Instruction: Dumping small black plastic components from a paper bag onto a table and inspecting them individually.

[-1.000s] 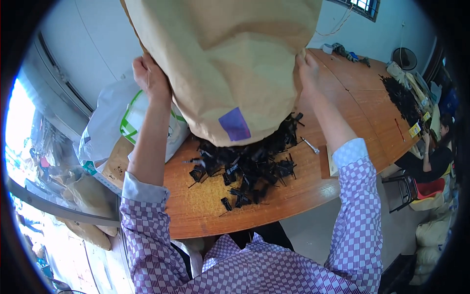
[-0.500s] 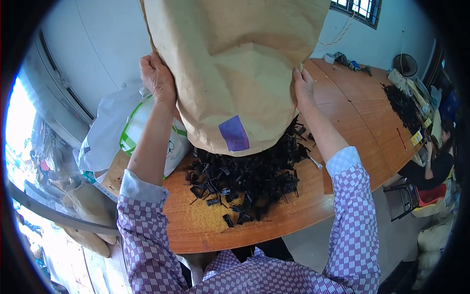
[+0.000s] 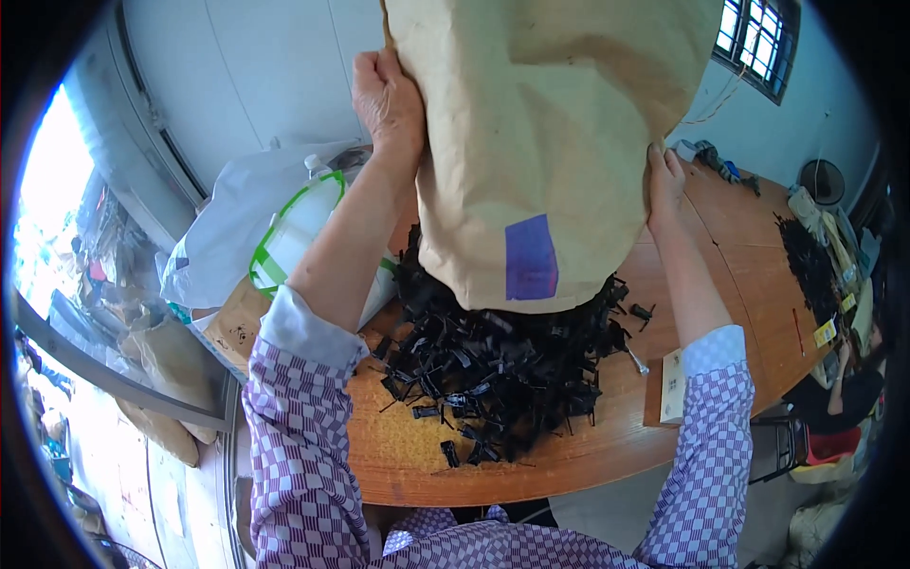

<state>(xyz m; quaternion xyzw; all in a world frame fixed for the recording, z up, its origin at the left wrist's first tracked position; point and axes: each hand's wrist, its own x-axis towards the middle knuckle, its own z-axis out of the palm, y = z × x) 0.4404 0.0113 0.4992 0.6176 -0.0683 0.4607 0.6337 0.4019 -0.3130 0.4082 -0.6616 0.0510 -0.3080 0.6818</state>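
Observation:
A large brown paper sack (image 3: 569, 142) hangs upended over the table, a purple patch (image 3: 531, 258) near its lower rim. My left hand (image 3: 387, 102) grips its left edge, fingers closed on the paper. On the opposite side my right hand (image 3: 666, 180) is closed around the right edge, slightly lower. Beneath the sack's mouth lies a heap of small black plastic parts (image 3: 502, 379) with thin prongs. The sack hides the back of the heap, and some parts near its mouth are blurred.
The wooden table (image 3: 398, 474) has a small white box (image 3: 672, 387) near my right forearm. A white bag with green trim (image 3: 275, 247) stands on the left. More black parts (image 3: 806, 261) lie far right, where a co-worker (image 3: 839, 384) sits. A window (image 3: 754, 43) is above.
My view has shifted, so the scene sits further right and lower. The sack is still in both hands, and the black heap looks spread wider beneath it. The white box now shows.

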